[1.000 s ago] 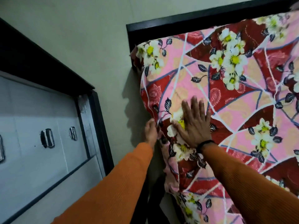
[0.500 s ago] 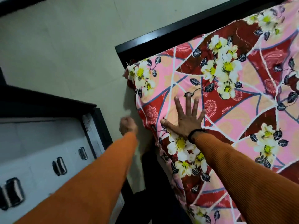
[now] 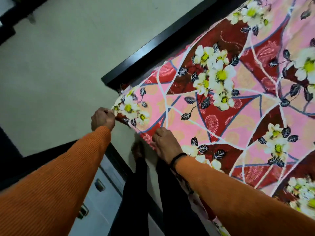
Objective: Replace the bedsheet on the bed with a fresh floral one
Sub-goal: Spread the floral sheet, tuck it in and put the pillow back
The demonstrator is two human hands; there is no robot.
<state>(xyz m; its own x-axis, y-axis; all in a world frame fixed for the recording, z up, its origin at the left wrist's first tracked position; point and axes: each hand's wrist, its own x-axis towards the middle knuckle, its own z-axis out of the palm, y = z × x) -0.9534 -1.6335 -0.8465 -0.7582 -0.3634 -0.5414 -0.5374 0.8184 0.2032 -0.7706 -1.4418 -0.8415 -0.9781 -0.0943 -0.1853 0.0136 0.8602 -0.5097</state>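
Note:
A pink and dark red floral bedsheet [image 3: 221, 113] with white flowers covers the bed, filling the right half of the head view. My left hand [image 3: 103, 118] pinches the sheet's corner near the black bed frame [image 3: 153, 43]. My right hand [image 3: 164, 143] grips the sheet's side edge a little nearer to me, fingers curled over the edge. Both arms wear orange sleeves. The mattress under the sheet is hidden.
A pale tiled floor [image 3: 59, 65] lies left of the bed. A grey drawer unit [image 3: 102, 193] with metal handles and a dark frame stands at lower left, close to the bed. My dark trouser legs [image 3: 136, 201] fill the narrow gap between them.
My left hand moved up from the gap and took hold of the sheet's corner. My right hand left its flat, spread position on top and slid to the side edge, curling on it.

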